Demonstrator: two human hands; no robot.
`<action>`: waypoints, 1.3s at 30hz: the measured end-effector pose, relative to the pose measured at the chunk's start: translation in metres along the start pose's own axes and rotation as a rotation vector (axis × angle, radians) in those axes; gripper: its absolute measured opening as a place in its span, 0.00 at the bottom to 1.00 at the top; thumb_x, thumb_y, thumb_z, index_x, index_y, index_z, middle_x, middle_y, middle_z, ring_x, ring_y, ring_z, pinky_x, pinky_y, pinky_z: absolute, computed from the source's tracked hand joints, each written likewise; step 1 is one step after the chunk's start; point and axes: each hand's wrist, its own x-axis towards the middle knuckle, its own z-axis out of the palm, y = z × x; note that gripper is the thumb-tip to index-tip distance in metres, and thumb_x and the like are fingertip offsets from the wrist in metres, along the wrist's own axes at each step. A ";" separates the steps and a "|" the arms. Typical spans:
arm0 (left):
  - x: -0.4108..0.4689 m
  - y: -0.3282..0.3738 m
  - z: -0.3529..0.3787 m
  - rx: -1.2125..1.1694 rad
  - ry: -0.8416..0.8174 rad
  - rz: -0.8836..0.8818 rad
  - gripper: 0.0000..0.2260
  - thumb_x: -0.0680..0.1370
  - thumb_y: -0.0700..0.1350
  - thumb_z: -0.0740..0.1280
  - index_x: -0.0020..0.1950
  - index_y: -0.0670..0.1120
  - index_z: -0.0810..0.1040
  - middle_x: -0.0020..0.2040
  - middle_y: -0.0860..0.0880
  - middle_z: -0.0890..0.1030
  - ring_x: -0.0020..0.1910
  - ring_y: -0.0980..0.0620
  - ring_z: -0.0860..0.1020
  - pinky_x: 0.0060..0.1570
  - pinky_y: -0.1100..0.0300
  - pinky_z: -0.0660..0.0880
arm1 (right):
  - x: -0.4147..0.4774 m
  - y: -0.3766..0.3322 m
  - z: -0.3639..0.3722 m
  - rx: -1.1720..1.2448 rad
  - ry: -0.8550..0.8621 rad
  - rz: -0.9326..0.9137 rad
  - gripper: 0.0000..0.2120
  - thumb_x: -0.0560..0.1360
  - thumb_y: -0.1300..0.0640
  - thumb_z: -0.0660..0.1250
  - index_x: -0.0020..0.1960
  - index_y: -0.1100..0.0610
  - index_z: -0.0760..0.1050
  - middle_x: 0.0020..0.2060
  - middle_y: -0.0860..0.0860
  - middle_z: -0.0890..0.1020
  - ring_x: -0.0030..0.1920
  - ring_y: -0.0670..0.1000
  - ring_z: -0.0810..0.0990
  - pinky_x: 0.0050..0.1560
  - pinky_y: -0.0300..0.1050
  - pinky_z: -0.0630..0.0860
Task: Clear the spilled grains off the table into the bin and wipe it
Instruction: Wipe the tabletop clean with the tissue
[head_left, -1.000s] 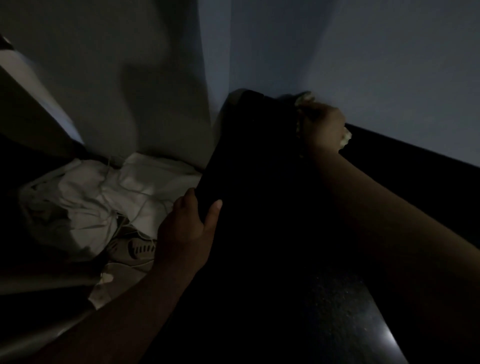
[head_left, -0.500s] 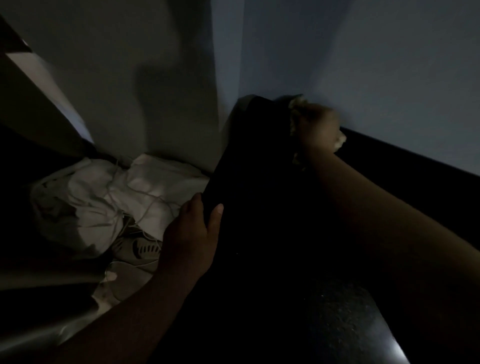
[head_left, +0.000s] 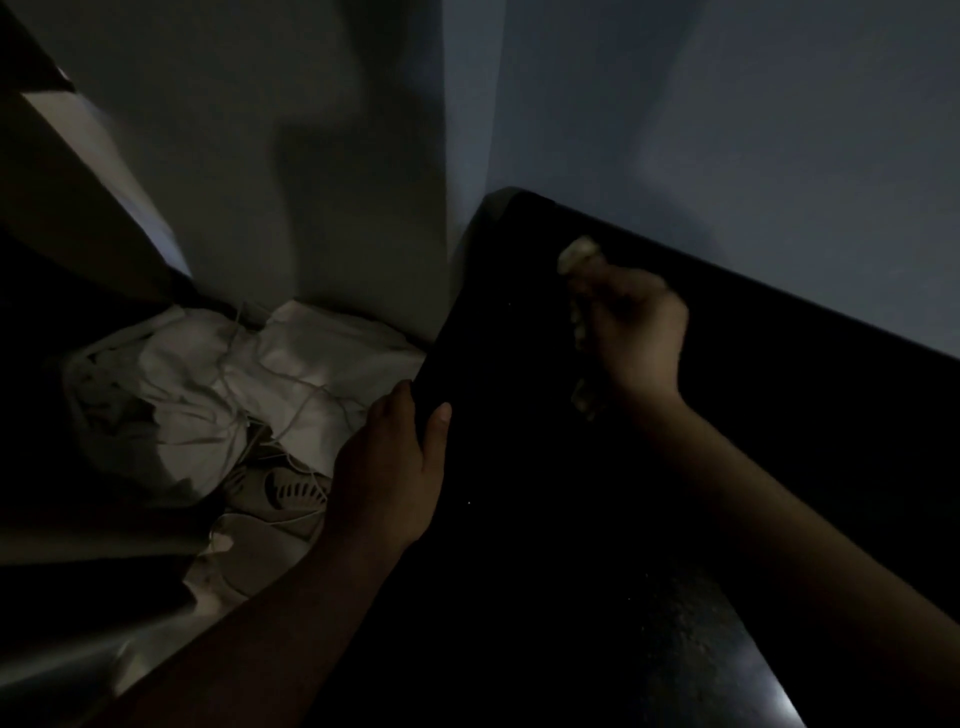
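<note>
The scene is very dark. A black table (head_left: 519, 519) fills the middle and right, set against a pale wall. My right hand (head_left: 636, 332) is on the tabletop near its far end, fist closed around a light crumpled cloth (head_left: 576, 257) that sticks out above and below the fingers. My left hand (head_left: 395, 467) grips the table's left edge, thumb on top and fingers curled under. One or two tiny pale specks (head_left: 469, 503) show on the dark top. No bin can be made out.
Left of the table, on the floor in the corner, lies a heap of white cloth or bags with strings (head_left: 218, 384) and a patterned beige item (head_left: 291, 493). A slanted dark panel (head_left: 67, 208) stands at the far left. Walls close behind.
My right hand with the cloth has moved from the table's far corner towards me along the top. My left hand keeps its grip on the table edge.
</note>
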 end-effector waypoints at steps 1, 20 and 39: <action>0.000 0.000 0.000 -0.014 0.006 0.006 0.24 0.80 0.59 0.49 0.68 0.45 0.67 0.61 0.45 0.76 0.58 0.44 0.75 0.53 0.54 0.70 | 0.012 0.004 0.001 0.000 0.077 0.032 0.13 0.79 0.50 0.65 0.42 0.55 0.83 0.30 0.49 0.81 0.29 0.44 0.78 0.32 0.41 0.76; 0.002 -0.003 0.001 -0.018 -0.009 0.024 0.19 0.82 0.52 0.52 0.67 0.43 0.68 0.61 0.42 0.75 0.57 0.40 0.75 0.47 0.55 0.66 | -0.026 0.004 -0.014 -0.064 0.181 0.047 0.12 0.78 0.52 0.65 0.42 0.56 0.82 0.31 0.52 0.82 0.33 0.45 0.80 0.35 0.44 0.76; 0.002 -0.007 0.003 -0.027 0.039 0.060 0.27 0.79 0.59 0.47 0.66 0.42 0.70 0.57 0.42 0.77 0.52 0.41 0.77 0.47 0.52 0.71 | 0.032 -0.014 0.045 -0.174 -0.048 -0.092 0.11 0.78 0.58 0.63 0.50 0.57 0.84 0.39 0.52 0.84 0.42 0.51 0.82 0.42 0.37 0.73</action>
